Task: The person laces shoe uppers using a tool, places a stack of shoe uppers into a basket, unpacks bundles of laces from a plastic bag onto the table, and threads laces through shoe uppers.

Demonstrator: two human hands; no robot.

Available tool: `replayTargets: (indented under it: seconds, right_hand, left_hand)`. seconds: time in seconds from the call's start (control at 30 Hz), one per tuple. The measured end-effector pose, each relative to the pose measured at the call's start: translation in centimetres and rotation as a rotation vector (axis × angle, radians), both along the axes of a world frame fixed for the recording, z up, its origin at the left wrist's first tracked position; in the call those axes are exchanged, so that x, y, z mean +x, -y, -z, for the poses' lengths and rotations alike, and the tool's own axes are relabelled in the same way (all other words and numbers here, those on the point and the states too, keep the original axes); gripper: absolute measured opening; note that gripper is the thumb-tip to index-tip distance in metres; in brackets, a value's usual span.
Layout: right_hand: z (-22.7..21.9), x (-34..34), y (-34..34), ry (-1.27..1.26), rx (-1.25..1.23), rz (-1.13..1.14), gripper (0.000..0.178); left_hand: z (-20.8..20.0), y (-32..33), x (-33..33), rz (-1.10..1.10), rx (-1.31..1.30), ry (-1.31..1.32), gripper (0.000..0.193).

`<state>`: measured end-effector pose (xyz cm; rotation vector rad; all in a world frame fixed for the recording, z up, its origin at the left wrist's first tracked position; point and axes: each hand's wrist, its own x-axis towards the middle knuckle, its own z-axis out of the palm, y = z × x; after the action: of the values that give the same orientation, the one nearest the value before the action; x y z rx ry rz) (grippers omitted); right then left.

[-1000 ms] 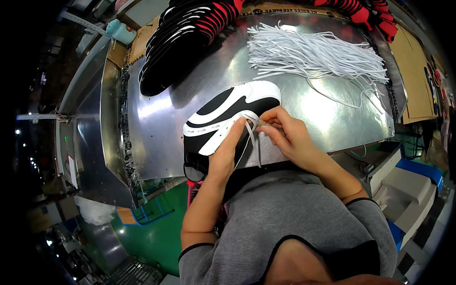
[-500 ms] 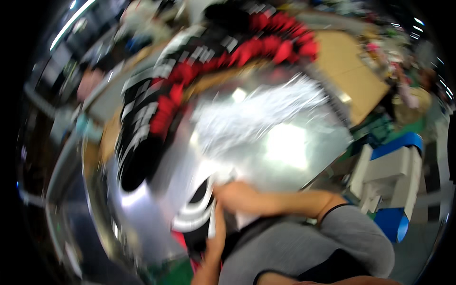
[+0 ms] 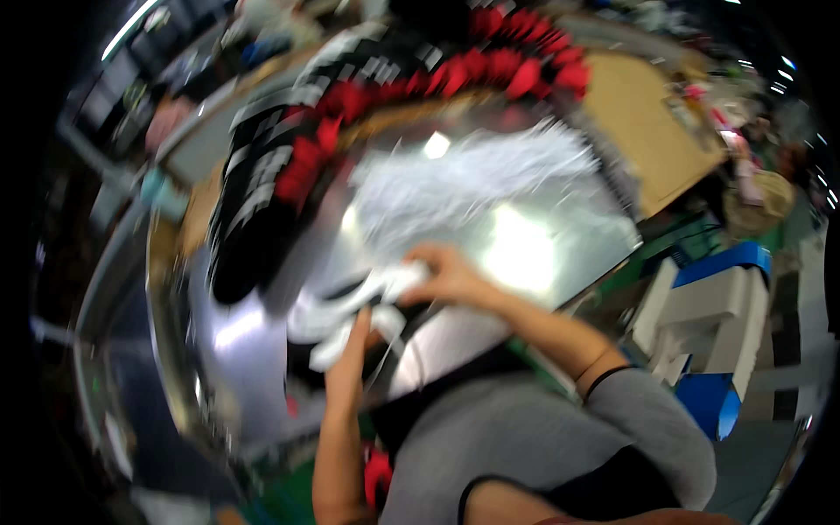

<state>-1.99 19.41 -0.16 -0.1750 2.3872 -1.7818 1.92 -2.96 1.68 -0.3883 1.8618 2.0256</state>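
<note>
Shoe point(image 3: 350, 306), black-and-white, long axis slanting lower-left to upper-right on metal table point(image 3: 525, 254); my left hand point(image 3: 350, 350) grips its near side, right hand point(image 3: 442, 276) pinches its far end.

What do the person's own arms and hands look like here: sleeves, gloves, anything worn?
Both hands, left hand and right hand, are bare, with no gloves. The forearms are uncovered too. A grey top with dark-edged short sleeves ends above the elbows. The frame is too blurred to show rings or a watch.
</note>
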Motion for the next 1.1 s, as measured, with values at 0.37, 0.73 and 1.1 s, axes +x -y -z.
replayTargets:
  seconds: [0.37,0.73,1.1]
  right_hand:
    - [1.1,-1.6,2.6,0.258,-0.498,0.207,0.015]
    - [3.3,4.5,5.9,0.261,-0.243,-0.243,0.025]
    - [0.4,16.0,-6.6,0.153,0.275,-0.342,0.012]
  left_hand:
    - [-0.1,3.1,1.8,0.601,-0.999,-0.560,0.054]
    - [-1.7,2.4,0.1,0.286,-0.954,-0.842,0.029]
    - [-7.6,5.8,-2.0,0.136,-0.954,-0.820,0.024]
